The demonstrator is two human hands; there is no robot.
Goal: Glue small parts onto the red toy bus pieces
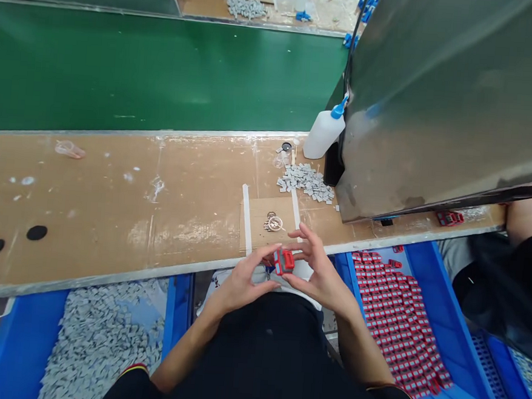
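Just over the front edge of the workbench, a small red-and-grey plastic piece [284, 261], shaped like a toy car body, is held between my two hands. My left hand [242, 282] grips it from the left, with the fingertips at its far side. From the right, my right hand [320, 280] has its thumb and a finger at the piece, while the index finger is raised and curved. Beyond them, a small round cup [274, 224] with a thin stick rests on a cardboard sheet [259, 211] between white tape strips. Behind that lies a heap of small grey pieces [310, 181].
A white squeeze bottle [324, 133] with a blue nozzle stands by a sheet-covered panel [436, 114]. Blue crates flank me: grey pieces [106, 334] left, rows of red pieces [398, 318] right. A green surface [165, 77] lies beyond the workbench [110, 213]. Another person's arm [526, 227] is far right.
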